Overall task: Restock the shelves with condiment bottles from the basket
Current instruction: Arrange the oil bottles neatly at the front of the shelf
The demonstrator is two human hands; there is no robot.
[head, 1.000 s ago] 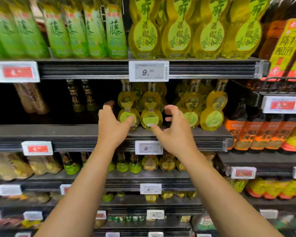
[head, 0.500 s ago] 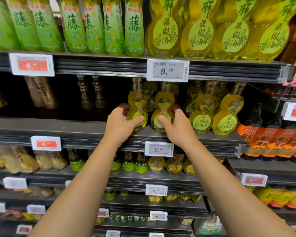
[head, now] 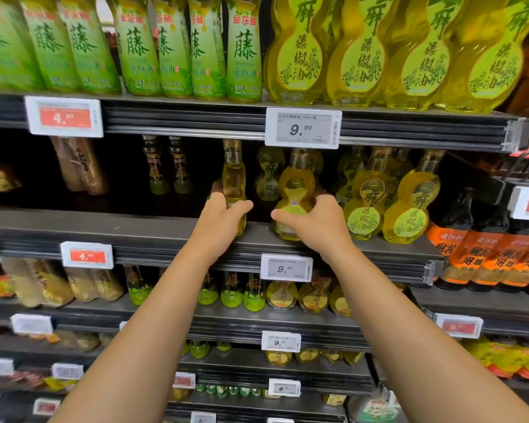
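Since half a second ago, both hands have tightened their hold on two bottles at the front edge of the dark grey metal middle shelf (head: 153,230). The left hand (head: 219,222) now has its thumb curled across the front of the clear, yellow-filled gourd-shaped oil bottle on the left (head: 234,178), with fingers reaching round the far side. That bottle now shows its narrow edge to the camera, whereas its green label faced forward before; it has been rotated. The right hand (head: 316,222) is wrapped round the lower bulb of the second yellow gourd-shaped oil bottle (head: 298,186), thumb across the front and fingers behind. Both bottles stand upright on the shelf, close beside each other but not touching.

Judgement: the current step is alignment of stock already placed on the shelf, not transfer of new stock. The left bottle probably needs turning back so its label faces forward.

Containers and contents:
- Middle shelf: to the right of the held pair stands a row of matching yellow gourd bottles with green labels (head: 364,209). More bottles stand behind. The left part holds two slim dark bottles (head: 165,166) set far back.
- Upper shelf (head: 196,117): tall green-labelled bottles (head: 135,50) on the left, large yellow gourd bottles (head: 300,56) on the right.
- A white price tag reading 9.90 (head: 303,128) hangs on the upper shelf's edge.
- The basket is not in view.
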